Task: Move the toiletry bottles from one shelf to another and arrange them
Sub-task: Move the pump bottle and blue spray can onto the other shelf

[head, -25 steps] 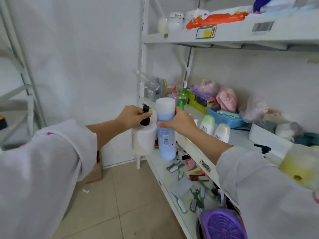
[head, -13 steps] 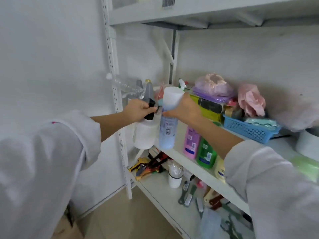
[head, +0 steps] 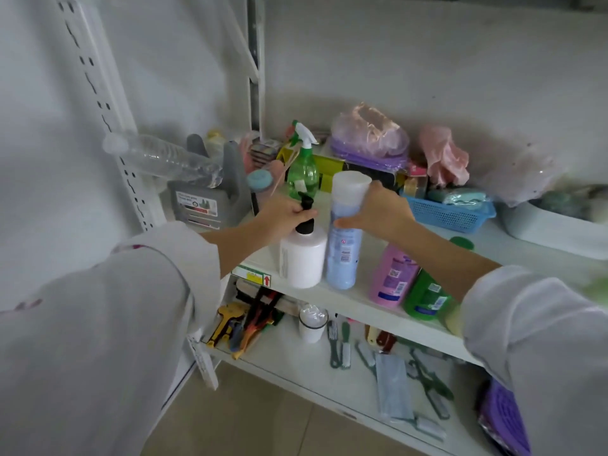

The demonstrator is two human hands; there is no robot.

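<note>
Left hand (head: pixel 284 213) grips white pump bottle (head: pixel 302 258) — right hand (head: pixel 378 213) grips tall blue bottle (head: pixel 343 245), white-capped.

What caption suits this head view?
Left hand and right hand hold a white pump bottle and blue bottle at a shelf.

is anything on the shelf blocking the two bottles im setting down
Nothing visible does. The white pump bottle in the left hand and the blue bottle in the right hand are at the shelf's front edge, the pink bottle beside them.
</note>
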